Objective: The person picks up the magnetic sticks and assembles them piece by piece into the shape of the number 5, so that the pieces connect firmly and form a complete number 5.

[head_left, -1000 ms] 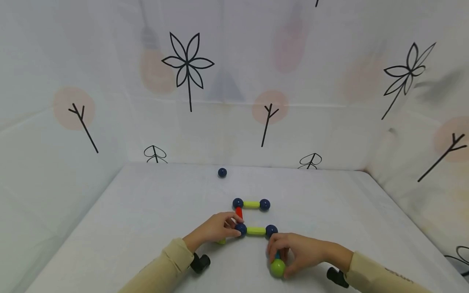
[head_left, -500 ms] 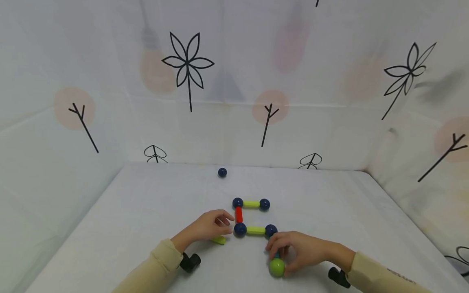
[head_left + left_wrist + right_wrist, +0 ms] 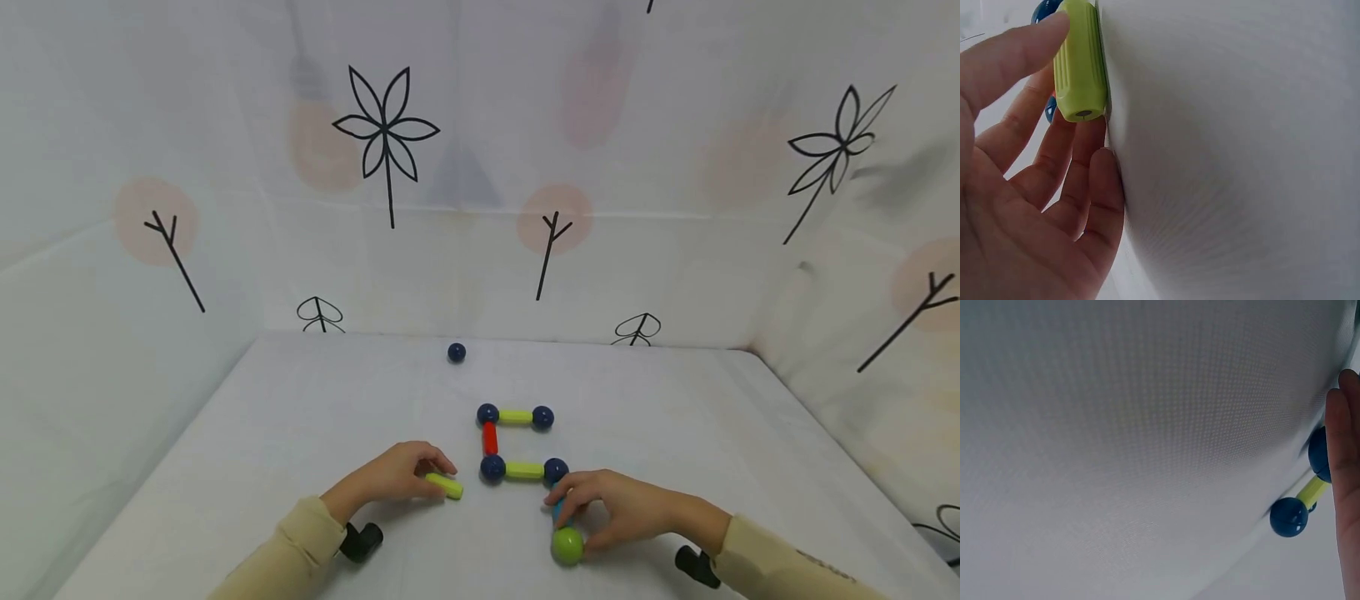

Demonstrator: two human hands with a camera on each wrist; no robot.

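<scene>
My left hand (image 3: 397, 473) is at a loose yellow-green magnetic rod (image 3: 447, 487), pinching it between thumb and fingers. In the left wrist view the thumb lies on the side of this rod (image 3: 1082, 75), close against the table. My right hand (image 3: 618, 508) holds a blue rod (image 3: 560, 510) with a green ball (image 3: 567, 547) at its near end; the thumb is at the ball. That rod's far end meets a dark blue ball (image 3: 556, 470). From there a yellow-green rod (image 3: 524, 471), another blue ball (image 3: 492, 468) and a red rod (image 3: 490, 438) continue the chain.
At the chain's far end, a blue ball (image 3: 487, 414), a yellow-green rod (image 3: 515, 416) and another blue ball (image 3: 543, 417) lie in line. A single blue ball (image 3: 456, 352) sits near the back edge of the white table (image 3: 337, 392). Printed cloth (image 3: 465, 267) rises behind.
My left hand has let go of the blue ball at the chain's corner and moved left to the loose yellow-green rod. The right hand stays at the blue rod and green ball, shifting slightly.
</scene>
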